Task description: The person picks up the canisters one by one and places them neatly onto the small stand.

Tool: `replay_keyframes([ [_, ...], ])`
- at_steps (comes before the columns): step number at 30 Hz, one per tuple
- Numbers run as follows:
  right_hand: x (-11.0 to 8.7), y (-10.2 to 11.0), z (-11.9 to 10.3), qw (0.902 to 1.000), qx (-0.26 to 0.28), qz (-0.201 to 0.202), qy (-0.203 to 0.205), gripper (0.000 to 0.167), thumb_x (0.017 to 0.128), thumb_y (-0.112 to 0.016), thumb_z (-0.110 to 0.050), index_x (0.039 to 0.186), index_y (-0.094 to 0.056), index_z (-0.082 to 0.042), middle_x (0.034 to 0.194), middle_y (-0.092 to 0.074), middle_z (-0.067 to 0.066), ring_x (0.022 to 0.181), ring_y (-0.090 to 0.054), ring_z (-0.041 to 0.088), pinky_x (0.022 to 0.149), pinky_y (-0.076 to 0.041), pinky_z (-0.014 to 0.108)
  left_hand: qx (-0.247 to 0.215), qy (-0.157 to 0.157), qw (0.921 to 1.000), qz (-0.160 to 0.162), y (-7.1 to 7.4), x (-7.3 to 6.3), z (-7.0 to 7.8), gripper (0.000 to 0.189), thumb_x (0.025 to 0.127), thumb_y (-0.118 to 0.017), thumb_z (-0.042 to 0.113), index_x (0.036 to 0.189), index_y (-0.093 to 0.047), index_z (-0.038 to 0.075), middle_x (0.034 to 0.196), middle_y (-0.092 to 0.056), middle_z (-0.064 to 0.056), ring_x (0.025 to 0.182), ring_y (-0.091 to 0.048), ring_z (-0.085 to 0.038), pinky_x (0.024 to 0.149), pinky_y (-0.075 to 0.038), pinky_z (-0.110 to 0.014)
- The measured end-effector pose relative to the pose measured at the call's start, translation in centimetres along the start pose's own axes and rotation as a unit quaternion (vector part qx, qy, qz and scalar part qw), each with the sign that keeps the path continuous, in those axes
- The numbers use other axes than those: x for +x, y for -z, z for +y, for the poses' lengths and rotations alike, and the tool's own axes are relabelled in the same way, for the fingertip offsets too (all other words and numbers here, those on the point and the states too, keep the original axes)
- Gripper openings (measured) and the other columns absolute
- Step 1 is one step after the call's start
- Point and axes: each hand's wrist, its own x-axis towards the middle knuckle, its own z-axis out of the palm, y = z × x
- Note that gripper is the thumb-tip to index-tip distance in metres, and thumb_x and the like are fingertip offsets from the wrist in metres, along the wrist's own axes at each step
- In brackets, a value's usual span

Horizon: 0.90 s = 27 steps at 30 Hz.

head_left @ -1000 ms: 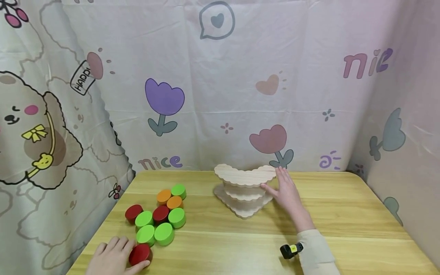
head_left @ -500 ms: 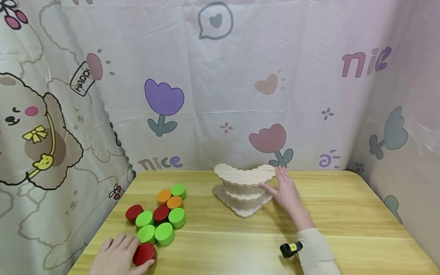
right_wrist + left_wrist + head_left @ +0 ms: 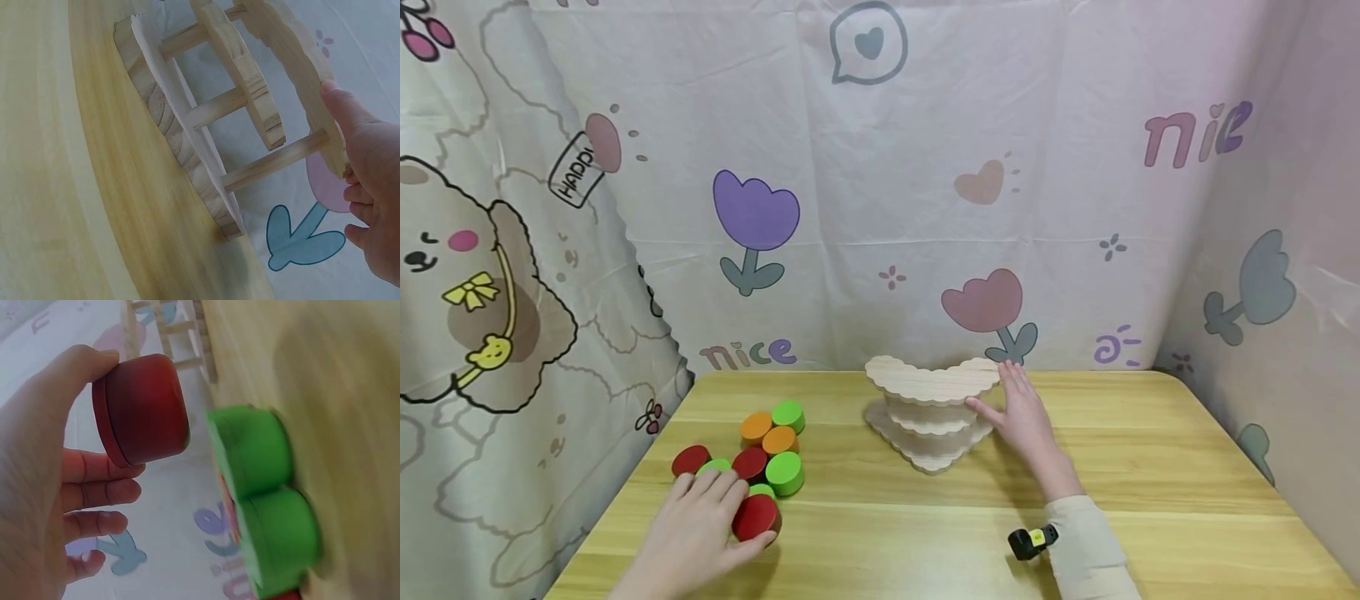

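Observation:
My left hand (image 3: pixel 696 517) pinches a red round block (image 3: pixel 755 517) between thumb and fingers. In the left wrist view this red block (image 3: pixel 144 409) is raised, its wider rim toward the palm, beside two green round blocks (image 3: pixel 253 453) standing on the table. From the head view, my hand partly hides the near green blocks of the cluster. My right hand (image 3: pixel 1024 421) grips the right end of the top tier of a pale wooden tiered stand (image 3: pixel 934 383). The right wrist view shows the thumb on that tier (image 3: pixel 306 81), fingers curled behind its edge.
Behind the held block lie more round blocks: a red one (image 3: pixel 691 460), an orange one (image 3: pixel 781 441) and a green one (image 3: pixel 788 416). Dowels (image 3: pixel 275 161) join the stand's scalloped tiers. A patterned curtain (image 3: pixel 880 208) closes off the table's (image 3: pixel 880 550) back and sides.
My left hand has carried the red block up and to the right, away from the front left, and now covers some green blocks. My right hand stays on the stand.

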Motion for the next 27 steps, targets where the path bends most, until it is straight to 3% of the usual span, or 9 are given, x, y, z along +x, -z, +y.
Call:
replay_keyframes([
  [5, 0.0, -0.1, -0.1, 1.0000, 0.003, 0.000, -0.002, 0.102, 0.085, -0.062, -0.061, 0.151, -0.023, 0.006, 0.158, -0.021, 0.027, 0.149, -0.015, 0.042, 0.121, -0.015, 0.052, -0.011, -0.026, 0.9994, 0.020, -0.3, 2.0, 0.8, 0.054, 0.068, -0.068, 0.070, 0.084, -0.060, 0.018, 0.085, -0.057, 0.004, 0.084, -0.050, -0.019, 0.075, -0.033, -0.036],
  [14, 0.0, 0.0, -0.2, 1.0000, 0.002, -0.002, -0.003, 0.102, 0.085, -0.061, -0.061, 0.151, -0.023, 0.006, 0.158, -0.020, 0.027, 0.149, -0.015, 0.042, 0.120, -0.015, 0.052, -0.024, -0.057, 0.9981, 0.007, -0.7, 5.9, 2.6, 0.056, 0.071, -0.067, 0.069, 0.093, -0.064, 0.017, 0.095, -0.062, 0.001, 0.095, -0.054, -0.020, 0.083, -0.037, -0.038],
  [20, 0.0, 0.0, -0.2, 1.0000, 0.000, -0.001, -0.004, 0.101, 0.085, -0.062, -0.060, 0.151, -0.023, 0.006, 0.158, -0.020, 0.026, 0.149, -0.014, 0.042, 0.120, -0.014, 0.052, -0.034, -0.086, 0.9947, 0.045, -1.5, 8.2, 3.6, 0.055, 0.071, -0.067, 0.068, 0.091, -0.064, 0.017, 0.092, -0.063, 0.002, 0.088, -0.055, -0.020, 0.079, -0.040, -0.039],
  [27, 0.0, 0.0, -0.2, 1.0000, 0.001, -0.001, -0.003, 0.101, 0.085, -0.061, -0.061, 0.151, -0.023, 0.006, 0.158, -0.021, 0.027, 0.149, -0.014, 0.042, 0.120, -0.014, 0.053, -0.057, -0.090, 0.9932, 0.045, -1.9, 10.7, 5.0, 0.051, 0.075, -0.066, 0.064, 0.095, -0.065, 0.017, 0.094, -0.065, 0.003, 0.091, -0.058, -0.017, 0.080, -0.043, -0.036],
])
